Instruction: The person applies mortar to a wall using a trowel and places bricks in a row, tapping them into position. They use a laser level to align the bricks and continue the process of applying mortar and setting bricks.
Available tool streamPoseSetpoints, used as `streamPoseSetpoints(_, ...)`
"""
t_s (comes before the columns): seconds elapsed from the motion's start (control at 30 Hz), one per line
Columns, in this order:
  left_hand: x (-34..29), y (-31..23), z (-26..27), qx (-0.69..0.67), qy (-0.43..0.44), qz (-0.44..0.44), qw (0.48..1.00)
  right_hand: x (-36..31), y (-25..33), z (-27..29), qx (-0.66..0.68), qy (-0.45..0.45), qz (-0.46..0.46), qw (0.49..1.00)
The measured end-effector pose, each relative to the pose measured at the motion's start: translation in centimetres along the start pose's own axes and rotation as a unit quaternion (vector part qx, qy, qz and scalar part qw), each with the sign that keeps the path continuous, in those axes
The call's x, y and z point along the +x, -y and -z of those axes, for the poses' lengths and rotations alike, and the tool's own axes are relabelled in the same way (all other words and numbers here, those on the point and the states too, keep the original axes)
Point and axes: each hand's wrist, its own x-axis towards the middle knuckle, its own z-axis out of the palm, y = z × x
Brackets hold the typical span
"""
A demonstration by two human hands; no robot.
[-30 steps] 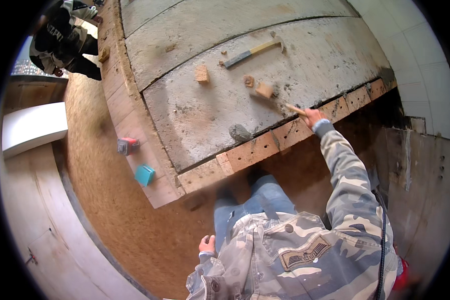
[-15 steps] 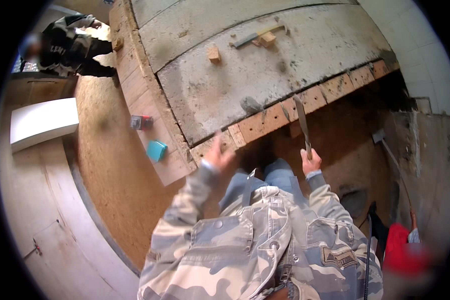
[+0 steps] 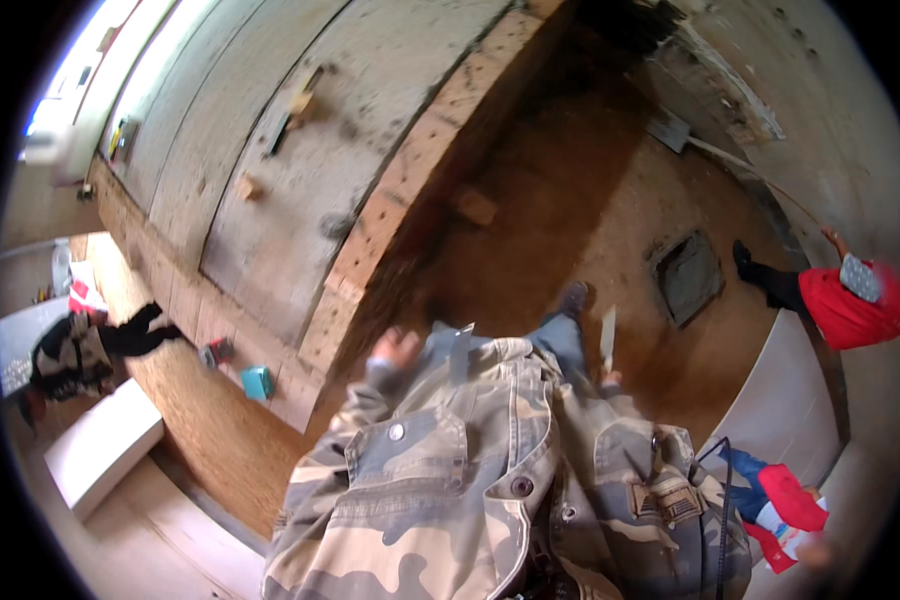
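Observation:
My right hand [image 3: 611,379] is closed round the handle of a long, flat-bladed bricklaying knife [image 3: 608,338], its blade pointing away from me. My left hand [image 3: 398,347] hangs empty beside the near end of the brick row [image 3: 400,185], slightly blurred, with its fingers apart. This row of tan bricks with holes edges a raised concrete slab [image 3: 270,235]. On the slab lie a grey mortar lump [image 3: 335,226], a small brick piece [image 3: 248,187] and a long-handled tool [image 3: 292,112] against another brick piece.
A square patch of wet mortar [image 3: 688,275] lies on the brown floor to the right. Beyond it, a person in red [image 3: 860,305] holds a long-handled shovel [image 3: 670,130]. Another person [image 3: 770,510] is lower right, and one in dark clothing [image 3: 75,350] at left. A teal box [image 3: 257,382] sits on the ledge.
My view has swung to the right, bringing the mortar patch and the person in red further in. My right hand, with the knife, has come back closer to my body, away from the bricks.

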Motion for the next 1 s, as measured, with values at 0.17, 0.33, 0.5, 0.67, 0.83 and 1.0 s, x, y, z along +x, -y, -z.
streamPoseSetpoints(0.17, -3.0, -2.1, -12.0, 0.160, -0.042, -0.008, 0.986, 5.6, -5.6, 1.6, -0.065, 0.075, -0.069, 0.993)
streamPoseSetpoints(0.33, 0.7, -8.4, -21.5, 0.207, 0.049, 0.142, 0.967, 17.5, -11.7, 6.8, -0.160, 0.068, -0.027, 0.984)
streamPoseSetpoints(0.5, 3.5, -17.2, -26.0, 0.323, -0.030, 0.059, 0.944, 22.6, -9.3, 15.5, 0.090, 0.027, -0.044, 0.995)
streamPoseSetpoints(0.67, 9.1, -11.6, -22.8, 0.423, 0.033, -0.026, 0.905, 21.2, 2.7, 16.7, 0.263, 0.109, -0.106, 0.953)
streamPoseSetpoints(0.83, 14.9, -12.7, -32.1, 0.426, 0.061, 0.127, 0.894, 21.7, 3.2, 16.4, 0.362, 0.175, -0.237, 0.884)
streamPoseSetpoints(1.0, 17.1, -13.2, -41.2, 0.402, 0.131, 0.061, 0.904, 26.2, 0.2, 12.3, 0.409, 0.130, -0.209, 0.879)
